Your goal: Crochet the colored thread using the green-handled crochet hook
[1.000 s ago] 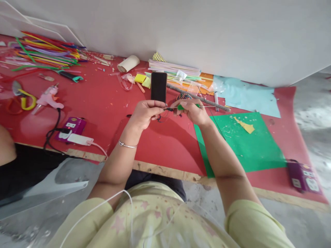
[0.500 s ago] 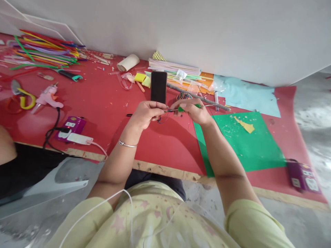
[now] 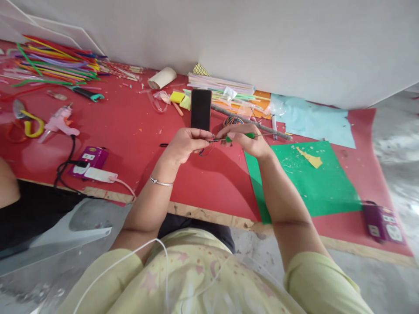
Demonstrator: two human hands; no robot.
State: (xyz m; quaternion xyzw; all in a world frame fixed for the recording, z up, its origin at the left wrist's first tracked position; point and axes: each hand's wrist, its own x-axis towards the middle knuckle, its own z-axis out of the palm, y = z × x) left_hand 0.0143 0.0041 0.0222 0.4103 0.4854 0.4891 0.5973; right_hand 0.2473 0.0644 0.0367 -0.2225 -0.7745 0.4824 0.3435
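My right hand [image 3: 247, 139] is closed around a thin metal crochet hook [image 3: 250, 135] with a green grip; part of it is hidden by my fingers. Its slim shaft points left toward my left hand [image 3: 190, 144]. There, finger and thumb pinch dark thread [image 3: 214, 140] at the hook's tip, and loose thin strands hang below. Just behind my right fingers lies a ball of multicoloured thread [image 3: 233, 121], partly covered. A black phone [image 3: 200, 110] stands or lies right behind my left hand.
A grey twig [image 3: 252, 123] lies behind my right hand. Green sheet [image 3: 314, 183] is under my right forearm. Left are a pink glue gun [image 3: 61, 122], scissors [image 3: 31, 122] and a purple power socket [image 3: 90, 161] with cables. Another person's arm [image 3: 8, 183] shows at far left.
Both hands stay in nearly the same place with the thread and crochet hook. My right fingers have shifted slightly around the green grip.
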